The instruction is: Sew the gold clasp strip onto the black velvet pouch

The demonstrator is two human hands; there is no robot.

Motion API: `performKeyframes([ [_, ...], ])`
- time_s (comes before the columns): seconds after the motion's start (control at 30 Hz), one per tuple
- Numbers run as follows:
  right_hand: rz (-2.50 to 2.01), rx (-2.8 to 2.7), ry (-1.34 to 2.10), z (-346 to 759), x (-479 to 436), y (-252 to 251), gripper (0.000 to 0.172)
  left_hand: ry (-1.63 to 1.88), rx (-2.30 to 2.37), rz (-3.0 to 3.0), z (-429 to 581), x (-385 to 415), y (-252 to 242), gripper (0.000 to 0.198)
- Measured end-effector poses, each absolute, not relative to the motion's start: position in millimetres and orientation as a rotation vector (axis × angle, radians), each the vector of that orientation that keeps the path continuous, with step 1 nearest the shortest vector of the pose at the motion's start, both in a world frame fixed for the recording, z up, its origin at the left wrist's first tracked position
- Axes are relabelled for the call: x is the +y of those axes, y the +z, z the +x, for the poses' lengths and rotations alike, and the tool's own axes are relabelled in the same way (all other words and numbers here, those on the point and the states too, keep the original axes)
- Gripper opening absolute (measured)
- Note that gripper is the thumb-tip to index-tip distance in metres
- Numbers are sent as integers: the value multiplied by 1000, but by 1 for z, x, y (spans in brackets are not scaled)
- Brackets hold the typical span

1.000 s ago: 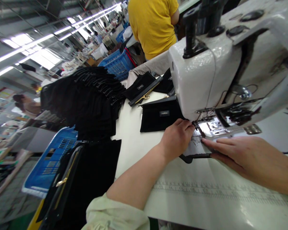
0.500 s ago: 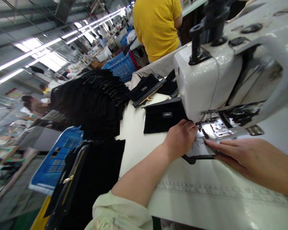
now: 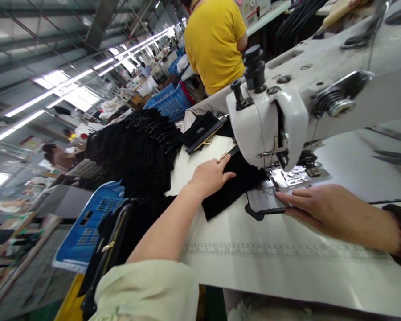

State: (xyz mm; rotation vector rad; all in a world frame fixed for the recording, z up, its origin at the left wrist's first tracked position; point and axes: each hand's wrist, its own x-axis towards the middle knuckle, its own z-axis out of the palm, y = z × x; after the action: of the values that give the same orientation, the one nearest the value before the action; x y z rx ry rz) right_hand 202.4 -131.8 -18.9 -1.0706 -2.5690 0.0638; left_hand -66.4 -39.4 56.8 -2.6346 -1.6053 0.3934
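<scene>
Under the head of the white sewing machine [image 3: 254,120] lies a black fabric pouch [image 3: 220,203], turned at an angle on the pale table. My left hand [image 3: 207,178] rests on its far-left part, index finger stretched out and thumb apart. A gold zipper pull [image 3: 223,157] shows beside that index finger. My right hand [image 3: 324,207] lies flat with fingers extended, its fingertips at the metal plate [image 3: 262,198] just in front of the needle area. Whether the right fingertips touch any fabric cannot be made out.
A tall stack of black pieces [image 3: 130,151] stands at the left, near a blue basket [image 3: 87,227]. Another zippered pouch [image 3: 203,133] lies behind my left hand. Scissors [image 3: 396,156] are on the right. A person in a yellow shirt [image 3: 217,42] sits beyond.
My left hand has moved left, away from the needle, and its fingers have spread. The pouch has turned, and its label no longer shows. The view has shifted; my right hand stays by the plate.
</scene>
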Motion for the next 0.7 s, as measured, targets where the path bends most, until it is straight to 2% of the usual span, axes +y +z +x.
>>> performKeyframes([
  [0.07,-1040,-2596,31,203,-132,-14,30,573,-1625,-2625,-67,-74,69,52],
  [0.13,-1019,-2620,-15,205,-132,-10,32,672,-1606,-2773,-66,-107,79,46],
  [0.27,-946,-2637,-107,210,-129,-9,37,625,-1499,-3219,-64,-139,83,32],
  [0.37,-952,-2601,-119,212,-128,-16,36,368,-1450,-3263,-63,-135,70,27],
  [0.47,-961,-2590,-109,214,-127,-24,37,-112,-1383,-3143,-55,-123,48,22],
  [0.53,-936,-2596,-82,216,-126,-28,34,-386,-1316,-3098,-48,-118,33,28],
  [0.6,-913,-2596,-53,218,-126,-29,32,-547,-1307,-3079,-41,-115,19,35],
  [0.7,-948,-2572,10,217,-128,-27,32,-644,-1420,-3034,-36,-115,5,30],
])
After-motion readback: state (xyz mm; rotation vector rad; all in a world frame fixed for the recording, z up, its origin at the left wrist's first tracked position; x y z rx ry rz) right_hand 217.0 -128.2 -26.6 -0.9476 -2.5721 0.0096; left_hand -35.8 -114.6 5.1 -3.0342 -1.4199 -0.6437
